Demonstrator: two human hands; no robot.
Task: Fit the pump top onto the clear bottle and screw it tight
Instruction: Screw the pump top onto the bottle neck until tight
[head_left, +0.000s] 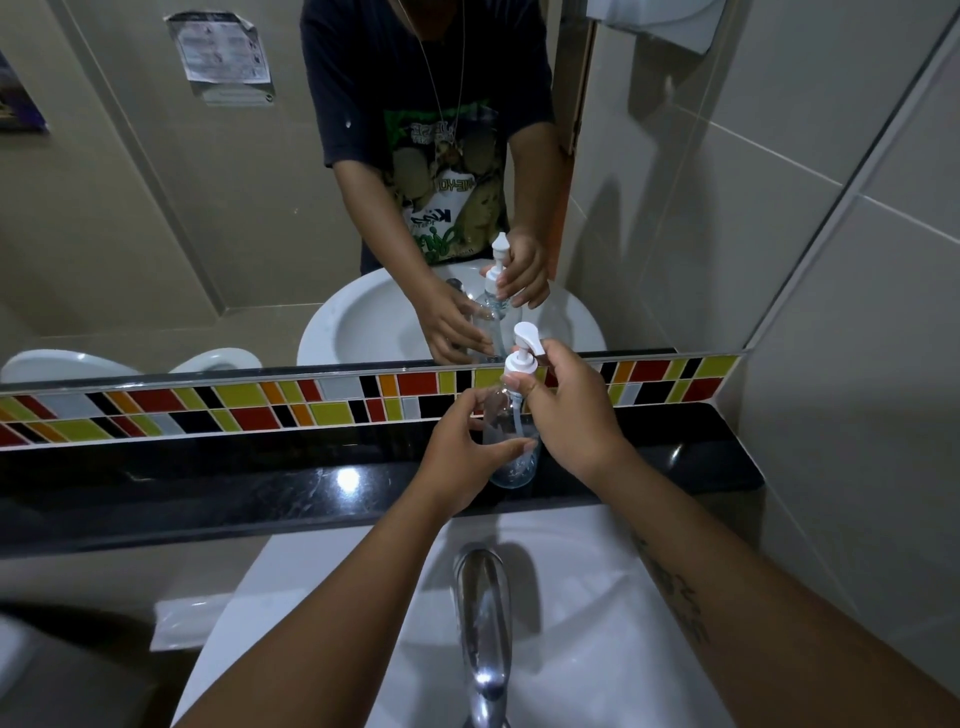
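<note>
A clear bottle (511, 457) stands upright on the black ledge (260, 483) behind the sink. My left hand (467, 447) wraps around its body from the left. The white pump top (522, 353) sits on the bottle's neck, its tube running down inside. My right hand (566, 410) grips the pump's collar from the right with thumb and fingers. The nozzle points up and to the right, above my fingers.
A white sink (571, 597) with a chrome tap (483, 623) lies below my forearms. A strip of coloured tiles (260, 405) and a mirror (156, 208) back the ledge. A tiled wall (857, 364) closes the right side.
</note>
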